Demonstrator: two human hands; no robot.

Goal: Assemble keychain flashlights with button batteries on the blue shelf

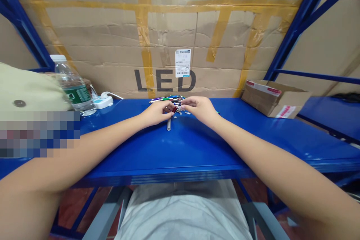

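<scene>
My left hand is over the middle of the blue table, its thumb and fingers pinching a small dark red piece. Facing it, my right hand has thumb and fingertips drawn together close to that piece; what they hold is too small to make out. Just behind the hands lies a pile of colourful pens, partly covered by my fingers. Small silvery bits are scattered beneath the hands. A short grey tube lies on the table below my left fingers, pointing towards me.
A clear water bottle stands at the left beside a pale bag and a white power strip. On the right sits an open cardboard box. A large taped cardboard sheet rises behind the table, between blue metal posts.
</scene>
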